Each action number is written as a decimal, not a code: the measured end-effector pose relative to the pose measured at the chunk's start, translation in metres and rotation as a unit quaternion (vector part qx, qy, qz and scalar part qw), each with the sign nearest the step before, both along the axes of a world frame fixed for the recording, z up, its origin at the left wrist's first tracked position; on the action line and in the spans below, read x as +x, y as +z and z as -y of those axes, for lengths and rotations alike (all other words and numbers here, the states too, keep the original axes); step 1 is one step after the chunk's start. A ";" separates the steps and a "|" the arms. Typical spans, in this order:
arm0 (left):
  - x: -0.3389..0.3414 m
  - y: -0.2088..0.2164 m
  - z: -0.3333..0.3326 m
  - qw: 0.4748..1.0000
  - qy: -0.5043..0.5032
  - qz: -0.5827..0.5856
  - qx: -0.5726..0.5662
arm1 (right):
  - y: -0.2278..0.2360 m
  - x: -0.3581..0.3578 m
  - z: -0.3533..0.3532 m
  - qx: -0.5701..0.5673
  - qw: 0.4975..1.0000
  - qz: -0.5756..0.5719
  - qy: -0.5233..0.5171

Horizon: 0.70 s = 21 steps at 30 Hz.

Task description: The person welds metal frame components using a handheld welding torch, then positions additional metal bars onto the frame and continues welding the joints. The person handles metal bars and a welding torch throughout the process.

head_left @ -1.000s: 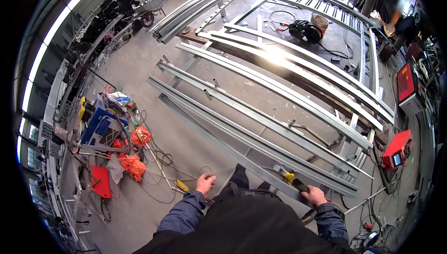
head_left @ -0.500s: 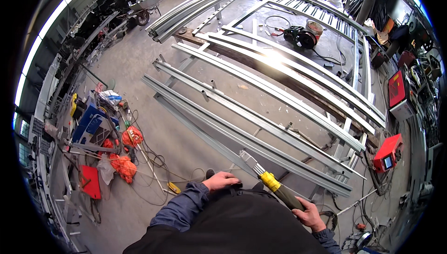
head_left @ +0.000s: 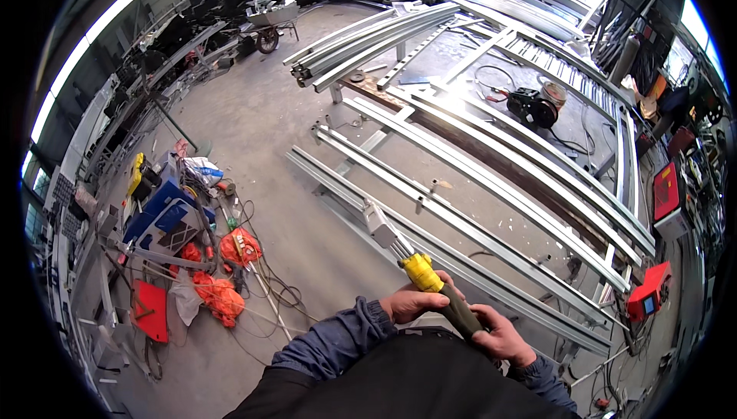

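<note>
In front of my body I hold a long hand tool point(head_left: 421, 268) with a dark green grip, a bright yellow collar, and several metal rods running to a silver block at its tip. I cannot tell its exact kind. My left hand point(head_left: 417, 301) wraps the grip just below the yellow collar. Further back, my right hand point(head_left: 502, 334) is closed around the rear of the grip. The tool's tip points up and to the left, over the nearest galvanized steel channel point(head_left: 461, 259) in the picture; whether they touch cannot be told.
Long steel rails point(head_left: 491, 198) lie side by side across supports ahead and to the right. A blue machine point(head_left: 165, 215), orange bags point(head_left: 223, 300) and tangled cables point(head_left: 288, 296) are on the floor at left. A red box with a screen point(head_left: 649, 296) stands at right, a wheelbarrow point(head_left: 270, 18) far off.
My left hand has come off my waist and taken hold of the tool's grip. The tool has risen and swung a little left. The view has shifted, so the rails sit further right and lower.
</note>
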<state>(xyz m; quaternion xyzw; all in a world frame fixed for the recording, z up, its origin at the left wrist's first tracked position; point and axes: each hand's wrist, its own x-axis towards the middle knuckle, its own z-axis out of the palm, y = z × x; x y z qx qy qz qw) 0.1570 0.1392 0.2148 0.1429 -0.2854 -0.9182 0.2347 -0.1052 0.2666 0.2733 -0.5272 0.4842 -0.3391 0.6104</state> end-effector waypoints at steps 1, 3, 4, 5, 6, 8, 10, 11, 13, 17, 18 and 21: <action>0.020 0.007 0.010 1.000 0.010 0.004 -0.008 | -0.004 0.011 0.026 -0.117 0.992 -0.032 0.028; 0.055 0.010 0.030 0.997 0.015 0.017 -0.070 | 0.000 0.043 0.073 -0.204 0.978 -0.048 -0.008; 0.070 0.012 0.042 0.994 0.015 0.025 -0.103 | 0.008 0.064 0.096 -0.202 0.979 0.009 -0.034; 0.081 0.021 0.052 0.989 0.011 0.031 -0.142 | 0.016 0.083 0.117 -0.192 0.981 0.005 -0.014; 0.090 0.028 0.060 0.985 0.005 0.045 -0.169 | 0.024 0.103 0.136 -0.181 0.983 0.001 0.007; 0.100 0.037 0.075 0.972 -0.004 0.071 -0.224 | 0.045 0.130 0.173 -0.142 0.985 -0.029 0.089; 0.101 0.035 0.083 0.973 0.012 0.048 -0.224 | 0.059 0.161 0.199 -0.108 0.988 -0.025 0.108; 0.102 0.038 0.090 0.968 -0.023 0.090 -0.234 | 0.059 0.170 0.210 -0.093 0.989 -0.018 0.117; 0.102 0.035 0.104 0.954 -0.048 0.138 -0.263 | 0.051 0.178 0.230 -0.057 0.990 0.008 0.127; 0.097 0.008 0.135 0.914 -0.023 0.198 -0.353 | 0.023 0.177 0.262 -0.006 0.991 0.093 0.098; 0.096 0.007 0.144 0.899 -0.021 0.221 -0.378 | 0.018 0.176 0.270 -0.005 0.989 0.112 0.096; 0.091 0.001 0.177 0.914 -0.061 0.195 -0.350 | -0.002 0.169 0.301 -0.013 0.981 0.172 0.085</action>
